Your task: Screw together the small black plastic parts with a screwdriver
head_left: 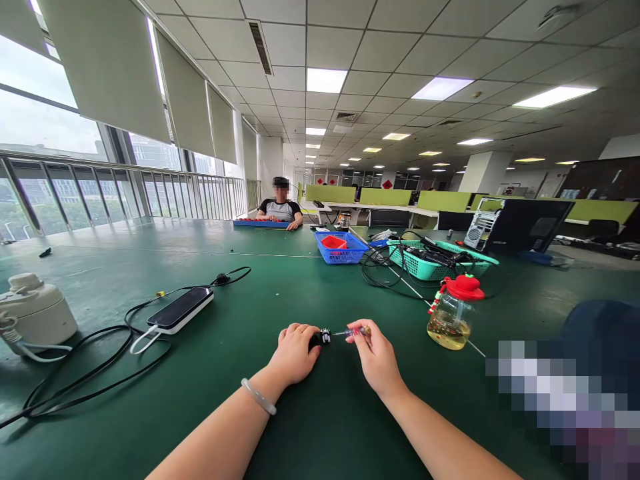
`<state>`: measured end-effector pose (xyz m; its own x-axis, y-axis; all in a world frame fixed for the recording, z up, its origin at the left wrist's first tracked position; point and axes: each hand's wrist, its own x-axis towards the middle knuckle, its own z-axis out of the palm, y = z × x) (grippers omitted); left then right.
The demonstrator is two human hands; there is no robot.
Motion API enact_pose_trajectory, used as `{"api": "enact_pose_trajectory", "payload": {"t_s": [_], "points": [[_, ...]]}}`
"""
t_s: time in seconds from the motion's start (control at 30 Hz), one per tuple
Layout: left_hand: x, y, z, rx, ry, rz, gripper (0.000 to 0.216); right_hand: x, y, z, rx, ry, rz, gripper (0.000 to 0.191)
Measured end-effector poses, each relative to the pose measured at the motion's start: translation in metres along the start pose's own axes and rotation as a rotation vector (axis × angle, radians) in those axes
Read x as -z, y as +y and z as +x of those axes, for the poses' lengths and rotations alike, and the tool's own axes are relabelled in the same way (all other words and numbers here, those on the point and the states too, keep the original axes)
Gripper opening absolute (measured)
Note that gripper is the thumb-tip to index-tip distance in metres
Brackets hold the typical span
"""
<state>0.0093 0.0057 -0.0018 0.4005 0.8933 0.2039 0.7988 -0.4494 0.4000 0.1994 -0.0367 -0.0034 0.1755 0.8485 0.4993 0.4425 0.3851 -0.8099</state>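
My left hand (295, 350) rests on the green table (225, 400) with its fingers curled round a small black part (323, 337), whose white-and-black end sticks out to the right. My right hand (375, 357) pinches a small screwdriver (353, 331) with a red and clear handle. Its thin shaft points left and its tip meets the black part. A pale bangle sits on my left wrist. Both forearms reach in from the bottom edge.
A glass jar with a red lid (453, 313) stands right of my hands. A power bank (181, 310) with black cables lies to the left, a white appliance (33, 313) further left. Blue (343, 248) and teal (435, 261) baskets sit beyond; a person (280, 210) sits at the far end.
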Motion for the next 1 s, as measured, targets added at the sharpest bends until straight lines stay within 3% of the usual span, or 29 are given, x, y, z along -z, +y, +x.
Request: {"api": "enact_pose_trajectory", "payload": {"t_s": [0.33,1.0], "points": [[0.0007,-0.0009,-0.0003,0.013,0.003,-0.003,0.035,-0.0054,0.0008,-0.0015,0.027,-0.081,0.099,0.025],[0.0025,-0.0003,-0.0003,0.017,-0.009,0.004,0.037,-0.005,-0.0033,-0.0017,0.037,-0.083,0.123,0.029]]}}
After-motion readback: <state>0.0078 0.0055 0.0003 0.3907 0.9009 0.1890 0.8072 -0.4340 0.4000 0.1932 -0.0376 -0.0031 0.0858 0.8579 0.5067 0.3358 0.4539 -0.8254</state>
